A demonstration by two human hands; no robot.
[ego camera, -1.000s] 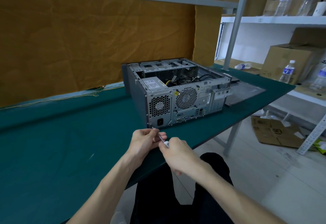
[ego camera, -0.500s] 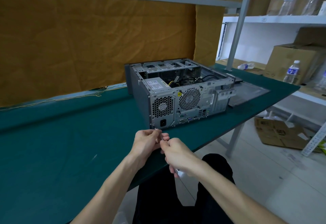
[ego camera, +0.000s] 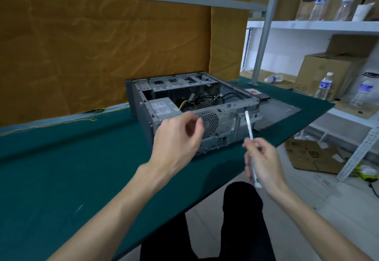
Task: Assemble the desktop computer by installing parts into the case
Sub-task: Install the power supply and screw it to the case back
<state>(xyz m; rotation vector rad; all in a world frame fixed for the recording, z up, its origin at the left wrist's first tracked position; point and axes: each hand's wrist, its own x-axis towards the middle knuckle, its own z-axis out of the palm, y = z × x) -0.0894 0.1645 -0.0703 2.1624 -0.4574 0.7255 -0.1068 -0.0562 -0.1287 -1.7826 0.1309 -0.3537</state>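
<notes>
Both hands had parted since the earlier frame, where they met together at the table's near edge below the case's rear corner; now they were raised and apart in front of the rear panel. Clock directions below are read on the picture.

The computer case [ego camera: 184, 104] lay on its side on the green table [ego camera: 51, 168], open face up, rear panel turned toward the person. Inside, a grey power supply [ego camera: 162, 107] sat at the near left, with yellow and black cables [ego camera: 205, 100] running to 3 o'clock of it, and drive bays [ego camera: 176, 82] stood at the far side. A round fan grille [ego camera: 210, 124] showed on the rear panel.

The left hand [ego camera: 177, 140] hovered in front of that panel at 9 o'clock of the grille, fingers loosely curled; blur hid whether the fingertips pinched anything. The right hand [ego camera: 263, 162], at 4 o'clock of the grille, gripped a screwdriver [ego camera: 249, 126] by its handle, with the pale shaft pointing up toward 12 o'clock in front of the expansion-slot area.

At 3 o'clock of the case a flat grey side panel [ego camera: 281, 111] lay on the table. Beyond it stood white shelving [ego camera: 307, 26] with cardboard boxes [ego camera: 328, 71] and water bottles [ego camera: 325, 86]. An orange cloth [ego camera: 102, 45] hung behind the table
</notes>
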